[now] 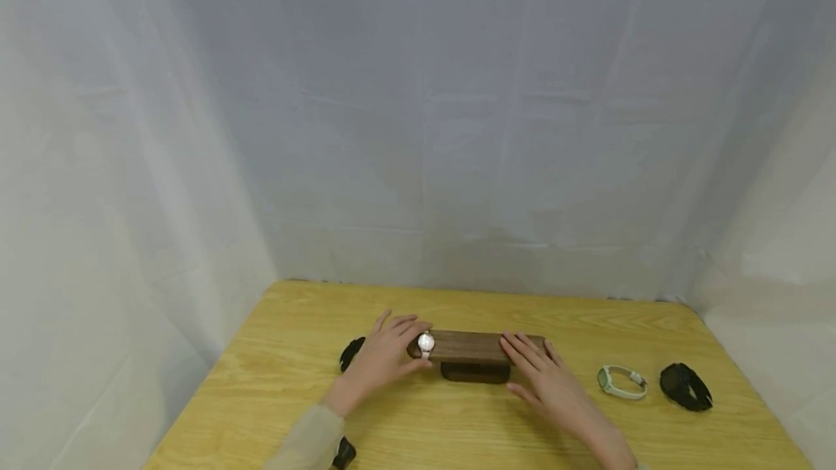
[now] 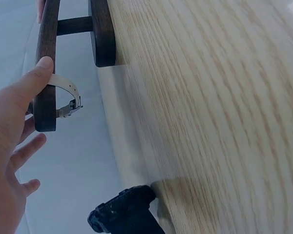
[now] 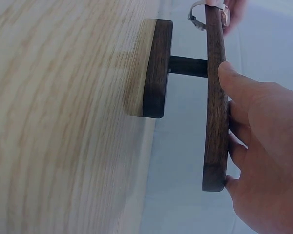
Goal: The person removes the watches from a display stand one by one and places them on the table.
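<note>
A dark wooden watch stand [image 1: 466,347], a bar raised on a short post above a flat base [image 3: 157,68], stands on the table. Near the bar's left end sits a white-strapped wristwatch [image 1: 426,343], its buckled strap [image 2: 71,90] looping beneath. My left hand [image 1: 385,350] pinches that watch across the bar, thumb by the strap at the near edge and forefinger at the far side; the other fingers are spread. Across the right end, my right hand [image 1: 545,386] holds the bar, with fingers over its top and the thumb [image 3: 229,75] against the near edge.
A pale green watch [image 1: 623,381] and a black watch [image 1: 686,386] lie to the right on the wooden table [image 1: 457,434]. Another black watch [image 1: 352,354] is partly behind my left hand. A dark item [image 1: 344,453] shows beside the left sleeve. White curtains [image 1: 418,129] surround the table.
</note>
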A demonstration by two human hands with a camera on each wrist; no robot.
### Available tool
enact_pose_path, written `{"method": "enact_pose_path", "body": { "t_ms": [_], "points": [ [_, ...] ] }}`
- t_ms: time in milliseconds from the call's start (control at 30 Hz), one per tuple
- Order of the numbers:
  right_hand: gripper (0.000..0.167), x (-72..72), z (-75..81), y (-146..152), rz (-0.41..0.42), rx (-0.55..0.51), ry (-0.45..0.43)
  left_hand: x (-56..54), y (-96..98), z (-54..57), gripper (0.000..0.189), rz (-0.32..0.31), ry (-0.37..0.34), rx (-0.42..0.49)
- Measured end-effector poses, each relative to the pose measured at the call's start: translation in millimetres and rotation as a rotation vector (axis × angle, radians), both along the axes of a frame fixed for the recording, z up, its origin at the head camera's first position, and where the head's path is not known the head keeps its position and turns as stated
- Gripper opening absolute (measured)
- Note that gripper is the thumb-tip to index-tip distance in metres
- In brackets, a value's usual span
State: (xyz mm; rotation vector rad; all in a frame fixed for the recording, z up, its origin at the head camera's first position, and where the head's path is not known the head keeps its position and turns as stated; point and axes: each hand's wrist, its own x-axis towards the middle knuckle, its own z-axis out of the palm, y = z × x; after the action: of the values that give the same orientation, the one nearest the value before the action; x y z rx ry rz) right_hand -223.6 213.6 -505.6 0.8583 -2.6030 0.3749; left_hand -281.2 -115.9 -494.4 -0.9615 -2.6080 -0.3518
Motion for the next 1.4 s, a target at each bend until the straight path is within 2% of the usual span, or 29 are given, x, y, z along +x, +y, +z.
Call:
{"method": "enact_pose_path", "body": {
  "t_ms": [233,500,767,1067,1400],
  "points": [
    [0.076,0.4,1.3,0,0.005,-0.007,0.006,0.6,-10.8,1.3,0.063,0.007,-0.027,0.032],
    [0.075,1.3,1.6,-1,0.002,0.001,0.01,1.6,-24.1,1.0,0.058,0.008,0.03,0.037],
    [0.075,0.3,-1.3,1,0.002,-0.008,-0.002,3.2,-36.3,7.4,0.059,0.037,0.085,0.015],
    [0.076,-0.6,-3.2,2,-0.017,-0.001,-0.032,3.4,-51.3,14.6,0.06,0.038,0.141,0.015],
    [0.076,0.6,0.2,0,0.009,-0.008,0.016,7.0,-76.1,22.5,0.059,0.058,0.225,0.039]
  ]
}}
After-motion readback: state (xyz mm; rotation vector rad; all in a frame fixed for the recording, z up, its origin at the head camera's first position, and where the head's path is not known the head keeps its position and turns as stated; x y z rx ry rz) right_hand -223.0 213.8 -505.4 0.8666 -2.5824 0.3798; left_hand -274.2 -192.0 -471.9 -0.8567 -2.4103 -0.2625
